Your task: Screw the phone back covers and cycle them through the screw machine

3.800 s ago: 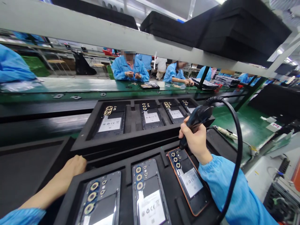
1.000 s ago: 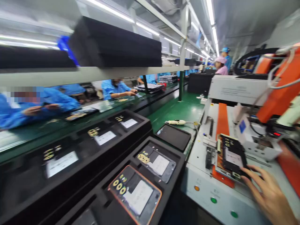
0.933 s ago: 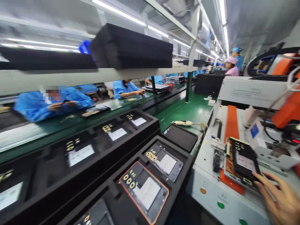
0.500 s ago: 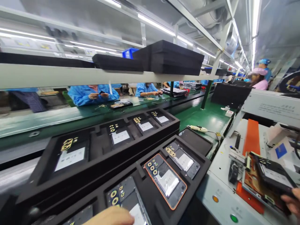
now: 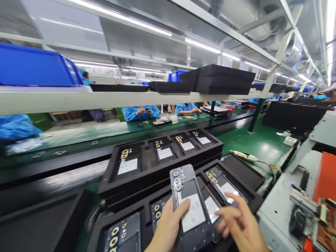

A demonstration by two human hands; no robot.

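My left hand (image 5: 170, 220) grips a dark phone back housing (image 5: 193, 210) by its left side, thumb lying on the white label. Three ringed camera holes show at the housing's top corner, and it is tilted up above the near black foam tray (image 5: 147, 196). Beside its lower right edge is my right hand (image 5: 238, 220), open with fingers apart and nothing seen in it. Partly hidden behind the held piece, an orange-rimmed phone housing (image 5: 210, 206) lies in the tray. Another housing (image 5: 223, 183) rests in the slot to its right, and one more (image 5: 124, 232) at lower left.
A farther foam tray (image 5: 147, 168) holds several housings. A cabled white tool (image 5: 245, 155) lies on the green bench. At right stands a machine with a metal fixture (image 5: 325, 224). A shelf (image 5: 131, 98) crosses above; people in blue sleeves (image 5: 140, 112) sit opposite.
My view has swung left. My right hand has left the machine, where it held a housing, and is now over the near tray. My left hand has risen from the tray, gripping a housing.
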